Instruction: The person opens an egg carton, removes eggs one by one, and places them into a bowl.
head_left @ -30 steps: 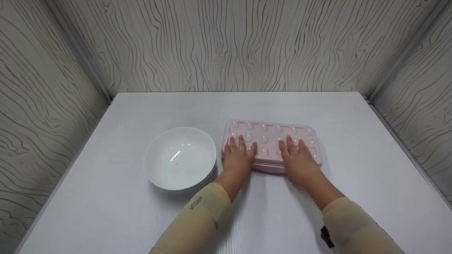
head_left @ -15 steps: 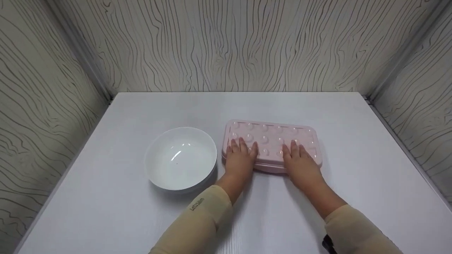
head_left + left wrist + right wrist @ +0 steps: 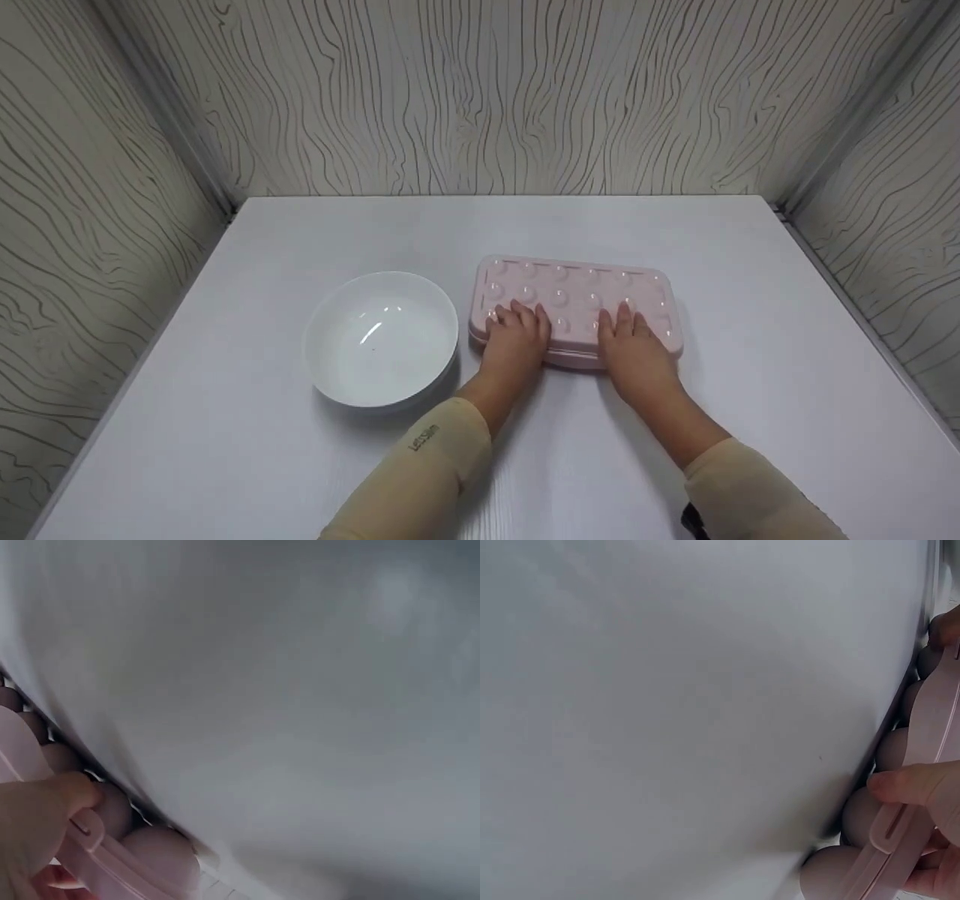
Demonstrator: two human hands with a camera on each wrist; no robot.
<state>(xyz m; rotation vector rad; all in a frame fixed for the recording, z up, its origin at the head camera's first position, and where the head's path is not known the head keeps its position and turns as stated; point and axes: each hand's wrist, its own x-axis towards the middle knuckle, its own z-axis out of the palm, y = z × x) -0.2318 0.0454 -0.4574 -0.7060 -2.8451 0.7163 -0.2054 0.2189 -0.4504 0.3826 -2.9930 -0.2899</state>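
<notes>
A pink lidded ice ball tray (image 3: pixel 574 289) lies on the white table, its lid dotted with rows of small domes. Over its front left edge my left hand (image 3: pixel 516 346) has bent fingers on the lid. In the left wrist view, that hand's thumb (image 3: pixel 75 791) presses the tray's side beside a small latch (image 3: pixel 88 829). My right hand (image 3: pixel 641 364) grips the front right edge, fingers on top. Its thumb (image 3: pixel 900 784) lies against the side by another latch (image 3: pixel 891 829) in the right wrist view. Rounded cup bottoms (image 3: pixel 832 870) show beneath. The lid hides the tray's inside.
A white bowl (image 3: pixel 382 341) stands just left of the tray, near my left forearm. The white table (image 3: pixel 262 247) meets wood-patterned walls (image 3: pixel 465 97) at the back and both sides.
My left fingers have drawn back toward the tray's front edge and bent more. The right hand has slid slightly toward the front edge. Tray and bowl stay in place.
</notes>
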